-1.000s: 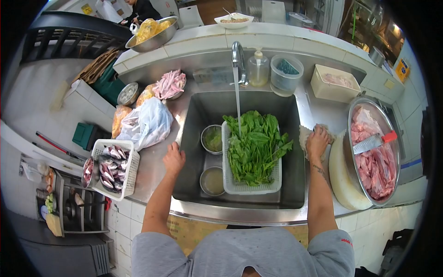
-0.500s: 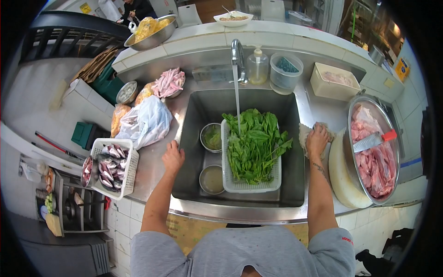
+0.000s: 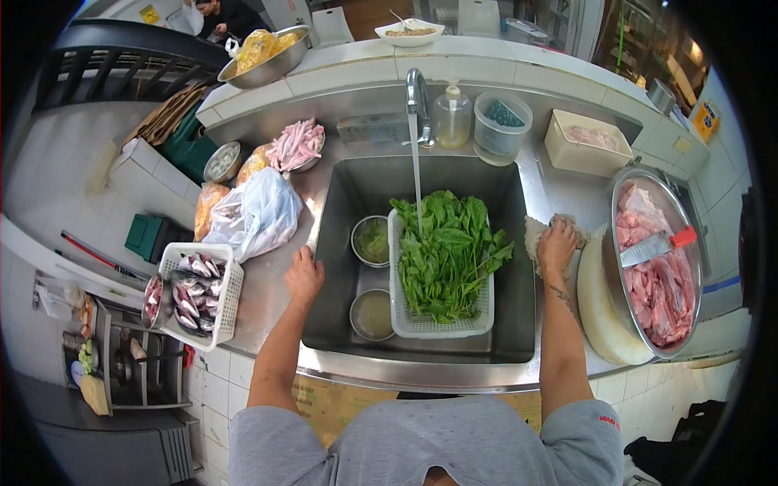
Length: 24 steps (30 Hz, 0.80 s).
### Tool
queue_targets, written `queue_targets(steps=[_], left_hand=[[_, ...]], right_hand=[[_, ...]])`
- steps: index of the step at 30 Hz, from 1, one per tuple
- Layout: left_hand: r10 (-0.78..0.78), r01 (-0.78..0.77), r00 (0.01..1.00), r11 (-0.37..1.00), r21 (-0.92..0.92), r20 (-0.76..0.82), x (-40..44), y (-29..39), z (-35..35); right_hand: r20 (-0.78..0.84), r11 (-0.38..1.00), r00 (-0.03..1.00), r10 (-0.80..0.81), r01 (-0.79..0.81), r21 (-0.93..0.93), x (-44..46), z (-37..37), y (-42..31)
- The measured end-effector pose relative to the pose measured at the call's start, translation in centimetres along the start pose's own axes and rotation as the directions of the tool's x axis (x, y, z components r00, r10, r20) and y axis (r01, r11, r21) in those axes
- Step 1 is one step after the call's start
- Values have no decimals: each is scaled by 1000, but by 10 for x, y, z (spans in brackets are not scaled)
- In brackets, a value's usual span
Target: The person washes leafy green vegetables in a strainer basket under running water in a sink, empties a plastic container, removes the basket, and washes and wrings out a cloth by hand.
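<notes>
My left hand (image 3: pixel 304 277) rests on the steel counter at the sink's left rim, fingers slightly bent and nothing in them. On the right side of the sink (image 3: pixel 527 312), my right hand (image 3: pixel 557 249) presses on a crumpled pale cloth (image 3: pixel 535 235), its fingers over it. Between my hands, leafy greens (image 3: pixel 442 259) fill a white plastic basket (image 3: pixel 442 328) in the sink. Water from the faucet (image 3: pixel 416 97) runs onto the leaves. Two metal bowls stand to the left of the basket: one holds green bits (image 3: pixel 373 241), the other cloudy liquid (image 3: pixel 373 314).
At right, a metal basin (image 3: pixel 689 324) holds raw meat and a cleaver (image 3: pixel 646 249). A basket of fish (image 3: pixel 229 312), a plastic bag (image 3: pixel 259 215) and a bowl of chicken feet (image 3: pixel 296 146) are on the left counter. A soap bottle (image 3: pixel 451 117) stands behind the sink.
Both my hands stay in place, and the water keeps running. In the far background at upper left, a person in dark clothing has shifted and shows more in view.
</notes>
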<state>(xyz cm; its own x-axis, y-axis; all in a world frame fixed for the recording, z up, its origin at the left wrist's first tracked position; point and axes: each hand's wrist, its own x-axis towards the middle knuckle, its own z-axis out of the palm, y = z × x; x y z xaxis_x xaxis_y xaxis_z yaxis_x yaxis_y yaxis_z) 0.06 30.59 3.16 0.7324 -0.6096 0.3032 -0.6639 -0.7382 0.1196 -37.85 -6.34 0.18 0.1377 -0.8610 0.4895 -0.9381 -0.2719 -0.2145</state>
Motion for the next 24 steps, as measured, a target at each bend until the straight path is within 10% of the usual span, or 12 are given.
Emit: queue_targets(steps=[24], left_hand=[[-103, 103, 995, 981, -162, 6, 10, 14, 10]], right_hand=[[-23, 1000, 1000, -1, 0, -13, 0, 1, 1]])
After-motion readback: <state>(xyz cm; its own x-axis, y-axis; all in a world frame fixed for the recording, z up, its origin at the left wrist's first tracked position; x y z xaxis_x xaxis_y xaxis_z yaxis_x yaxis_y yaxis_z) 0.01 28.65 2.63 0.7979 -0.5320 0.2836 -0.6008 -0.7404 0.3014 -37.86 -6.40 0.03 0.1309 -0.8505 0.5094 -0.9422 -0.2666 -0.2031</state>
